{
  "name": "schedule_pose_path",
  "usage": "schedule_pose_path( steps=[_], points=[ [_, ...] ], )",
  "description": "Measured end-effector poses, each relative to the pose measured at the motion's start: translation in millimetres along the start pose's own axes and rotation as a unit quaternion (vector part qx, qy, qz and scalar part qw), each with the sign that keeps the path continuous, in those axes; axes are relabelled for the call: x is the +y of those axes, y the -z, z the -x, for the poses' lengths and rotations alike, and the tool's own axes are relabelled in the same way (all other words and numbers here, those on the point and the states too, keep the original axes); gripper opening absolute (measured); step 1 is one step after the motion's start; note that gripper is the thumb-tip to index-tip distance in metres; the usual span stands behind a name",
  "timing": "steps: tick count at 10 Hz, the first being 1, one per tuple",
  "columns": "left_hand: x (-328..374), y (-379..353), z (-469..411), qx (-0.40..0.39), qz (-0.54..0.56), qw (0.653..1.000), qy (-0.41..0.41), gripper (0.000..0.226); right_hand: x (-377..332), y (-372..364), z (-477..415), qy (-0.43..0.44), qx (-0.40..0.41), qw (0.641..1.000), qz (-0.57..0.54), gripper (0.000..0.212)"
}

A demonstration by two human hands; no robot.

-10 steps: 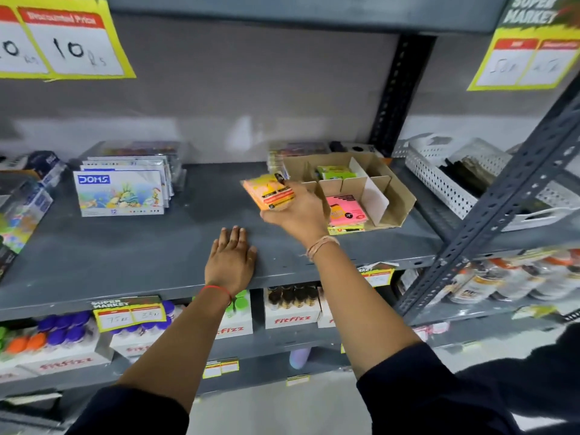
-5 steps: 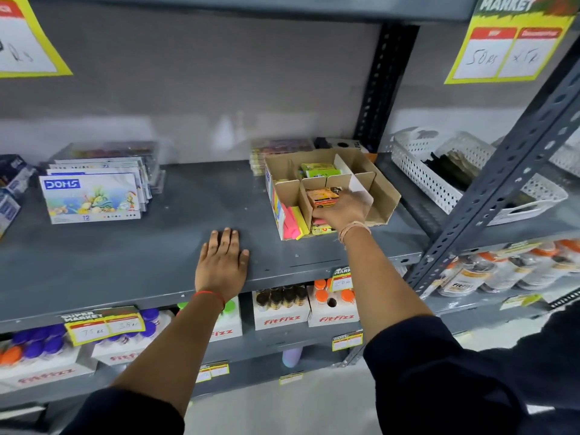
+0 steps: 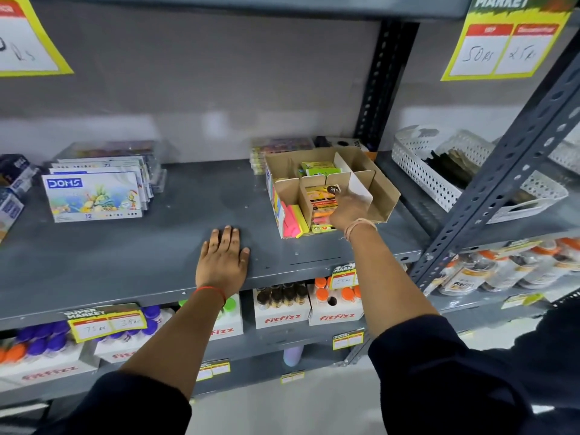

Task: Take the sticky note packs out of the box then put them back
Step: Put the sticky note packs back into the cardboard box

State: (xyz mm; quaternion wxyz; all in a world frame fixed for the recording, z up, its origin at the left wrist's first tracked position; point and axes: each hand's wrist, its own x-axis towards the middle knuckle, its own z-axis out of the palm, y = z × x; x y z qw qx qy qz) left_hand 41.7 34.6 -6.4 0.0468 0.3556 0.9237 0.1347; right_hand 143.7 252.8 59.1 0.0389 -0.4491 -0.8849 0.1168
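Observation:
A divided cardboard box (image 3: 384,196) stands on the grey shelf (image 3: 175,246), right of centre. My right hand (image 3: 348,208) reaches into its front middle compartment, fingers closed on the right edge of an orange-yellow sticky note pack (image 3: 318,199) that lies on other packs there. Pink and yellow packs (image 3: 293,219) stand on edge in the front left compartment. A green pack (image 3: 318,168) sits in a back compartment. My left hand (image 3: 222,259) lies flat on the shelf near its front edge, fingers apart, holding nothing.
DOMS colour boxes (image 3: 92,196) are stacked at the shelf's left. A white perforated basket (image 3: 439,171) sits right of the box, behind a slanted metal upright (image 3: 502,171). Fitfizz bottle cartons (image 3: 282,306) fill the shelf below. Price cards hang above.
My right hand carried the orange-yellow pack from in front of the box into the front middle compartment and lowered it onto the stack. My left hand stayed flat on the shelf.

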Motion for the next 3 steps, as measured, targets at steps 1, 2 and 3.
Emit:
schedule_pose_path(
  steps=[1,2,3],
  points=[
    [4,7,7,0.001,0.018,1.0,-0.011,0.054,-5,9,24,-0.004,0.014,1.0,-0.027,0.065],
    [15,21,19,0.074,0.059,0.994,-0.054,0.053,-36,16,66,0.089,0.119,0.987,-0.059,0.061],
    [45,64,39,0.256,0.077,0.951,-0.154,0.052,-72,29,107,0.245,0.271,0.918,-0.154,0.047]
  ],
)
